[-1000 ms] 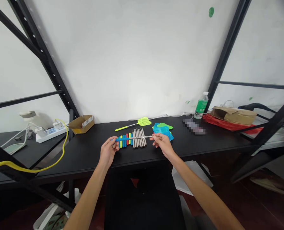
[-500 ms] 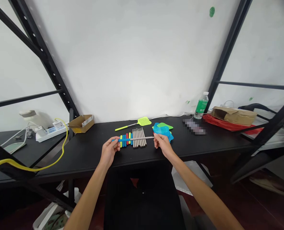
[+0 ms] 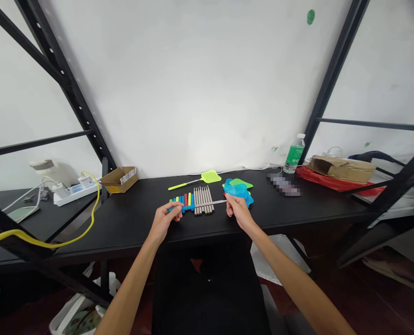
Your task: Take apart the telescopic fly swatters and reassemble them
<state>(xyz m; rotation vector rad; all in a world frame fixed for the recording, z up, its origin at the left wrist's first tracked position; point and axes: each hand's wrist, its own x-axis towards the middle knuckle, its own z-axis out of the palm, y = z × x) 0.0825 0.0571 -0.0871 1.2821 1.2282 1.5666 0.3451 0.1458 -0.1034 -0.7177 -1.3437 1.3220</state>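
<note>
My left hand [image 3: 165, 217] grips the blue handle [image 3: 186, 207] of a telescopic fly swatter, held level just above the black table [image 3: 123, 223]. A thin metal rod [image 3: 210, 203] runs from the handle to my right hand [image 3: 237, 210], which pinches the rod's far end where it meets a blue swatter head [image 3: 237, 190]. Under the rod lie a row of coloured handles [image 3: 184, 200] with metal rods [image 3: 203, 206]. Blue and green swatter heads [image 3: 242, 184] are stacked beside my right hand.
A finished yellow-green fly swatter [image 3: 202, 178] lies behind the row. A small cardboard box [image 3: 119, 179] sits at the left, a water bottle [image 3: 293, 155] and a flattened box on red plastic [image 3: 339, 168] at the right. A power strip [image 3: 75, 190] with a yellow cable lies far left.
My left hand has slid to the right along the table with the blue handle, so the rod between my hands is shorter. My right hand has stayed almost in place.
</note>
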